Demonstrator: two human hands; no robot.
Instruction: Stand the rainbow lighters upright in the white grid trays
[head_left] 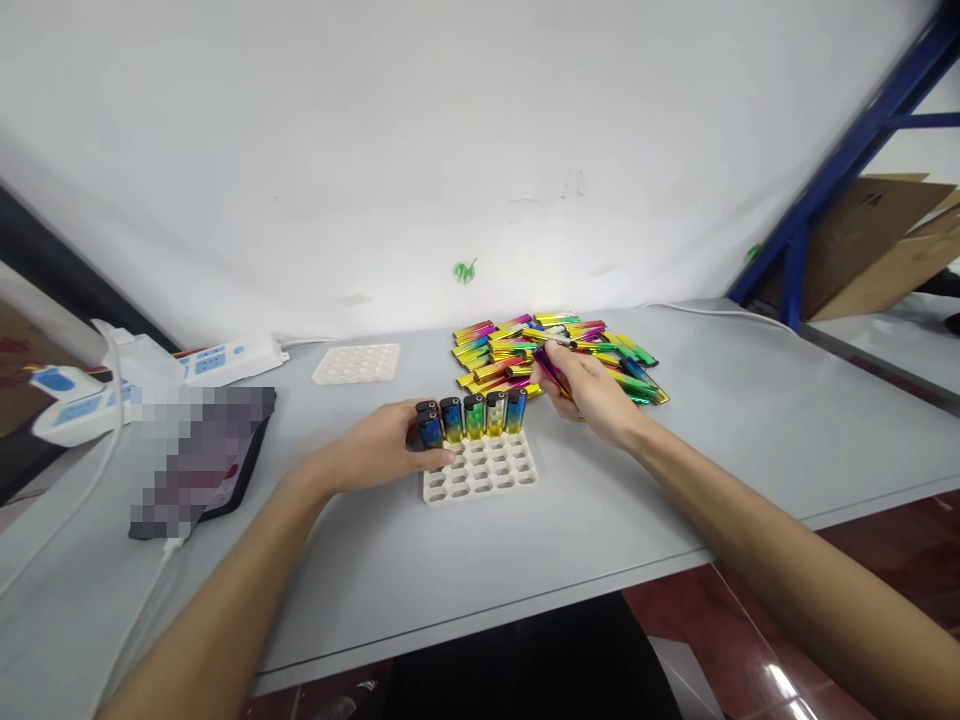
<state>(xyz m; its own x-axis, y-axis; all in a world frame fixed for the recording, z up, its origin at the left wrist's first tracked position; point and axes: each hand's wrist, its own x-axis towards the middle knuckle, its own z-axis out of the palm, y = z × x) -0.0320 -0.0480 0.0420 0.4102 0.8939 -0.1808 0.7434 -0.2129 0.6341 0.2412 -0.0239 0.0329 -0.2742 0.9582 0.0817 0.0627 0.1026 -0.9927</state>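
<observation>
A white tray with rows of holes (491,474) lies on the table in front of me. Several metallic lighters with black tops stand upright in its back row, among them a green lighter (474,418); a blue lighter (430,430) stands one row nearer at the left. My left hand (375,445) is closed around the tray's left side, thumb in front and fingers against the leftmost lighters, partly hidden. To the right, my right hand (589,390) grips a purple lighter (550,368) at the edge of a pile of shiny multicoloured lighters (480,352).
Farther left lies a second white holed tray (356,363). A phone (217,465) with a white cable sits at the left, near white power strips (232,360). A white wall stands behind the table; a blue metal frame (799,260) and cardboard (870,240) are at the right.
</observation>
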